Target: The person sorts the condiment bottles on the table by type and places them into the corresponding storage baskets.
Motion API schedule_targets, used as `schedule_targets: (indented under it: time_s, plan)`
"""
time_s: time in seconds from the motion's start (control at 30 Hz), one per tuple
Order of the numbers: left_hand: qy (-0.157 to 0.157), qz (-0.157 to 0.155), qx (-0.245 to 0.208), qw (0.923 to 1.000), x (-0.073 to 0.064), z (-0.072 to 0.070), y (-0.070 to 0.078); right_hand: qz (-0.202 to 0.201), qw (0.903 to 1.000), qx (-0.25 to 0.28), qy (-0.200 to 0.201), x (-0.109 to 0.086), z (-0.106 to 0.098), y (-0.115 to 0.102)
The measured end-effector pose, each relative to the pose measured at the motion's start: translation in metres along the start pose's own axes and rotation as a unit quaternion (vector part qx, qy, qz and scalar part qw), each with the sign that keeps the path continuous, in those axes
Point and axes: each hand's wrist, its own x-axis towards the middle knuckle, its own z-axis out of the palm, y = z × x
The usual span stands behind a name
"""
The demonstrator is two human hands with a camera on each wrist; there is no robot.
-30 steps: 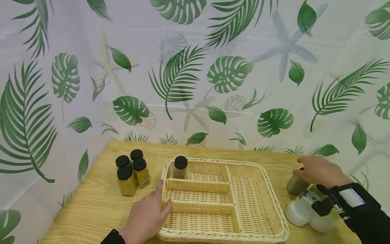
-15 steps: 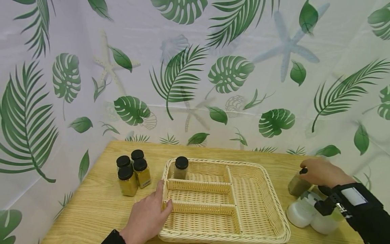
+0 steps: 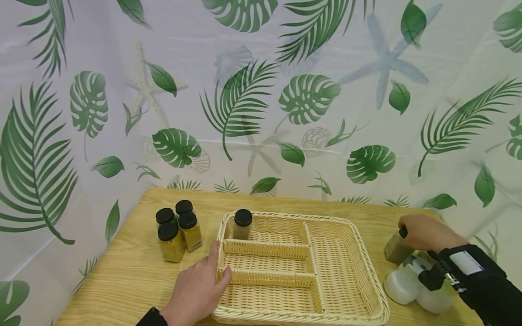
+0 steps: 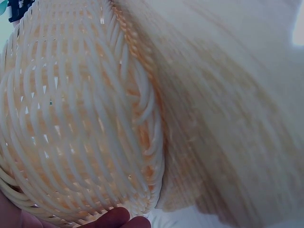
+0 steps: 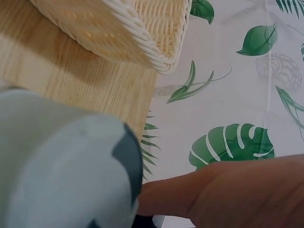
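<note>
My left hand [image 3: 197, 285] grips the left side of a woven divided basket [image 3: 340, 319], thumb over the rim. In the left wrist view its fingertips [image 4: 116, 217] lie against the basket's weave. At the right, my right hand [image 3: 430, 233] pinches the black cap of a spice jar [image 3: 395, 249] with grey-brown contents, which tilts a little on the wooden table. Part of that cap is hidden by the fingers. A similar black-capped spice jar [image 3: 242, 226] stands in the basket's back left compartment.
Several black-capped jars with yellow contents [image 3: 171, 246] stand left of the basket. Beside my right hand are glass jars with white contents [image 3: 401, 285], partly hidden by the wrist camera. A leaf-printed cloth [image 3: 261, 113] hangs behind the table [image 3: 110, 280].
My right hand's fingers have come down from above the spice jar and now pinch its cap. The left hand and basket keep their place.
</note>
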Motion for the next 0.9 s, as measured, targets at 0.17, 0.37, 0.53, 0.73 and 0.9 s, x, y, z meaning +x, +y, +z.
schedule_targets:
  time_s: [0.17,0.37,0.53,0.73,0.9]
  plan:
    - [-0.001,-0.001,-0.001,1.0000,-0.0002,-0.0003,-0.0004,-0.004,0.9999,0.010,0.003,-0.0020,0.0008,-0.0036]
    - [0.002,0.001,-0.001,1.0000,-0.0006,0.0002,-0.0006,-0.017,0.9996,0.015,0.019,-0.0043,0.0024,-0.0040]
    - [0.008,0.004,0.002,1.0000,-0.0009,0.0008,-0.0001,-0.010,0.9995,0.017,0.024,-0.0039,0.0035,-0.0029]
    - [0.010,0.002,0.004,0.9999,-0.0007,0.0003,0.0009,0.003,0.9993,0.016,0.033,-0.0027,0.0018,0.0002]
    - [0.005,-0.003,0.006,1.0000,-0.0005,-0.0004,0.0004,0.006,0.9989,0.006,0.047,-0.0023,-0.0020,-0.0017]
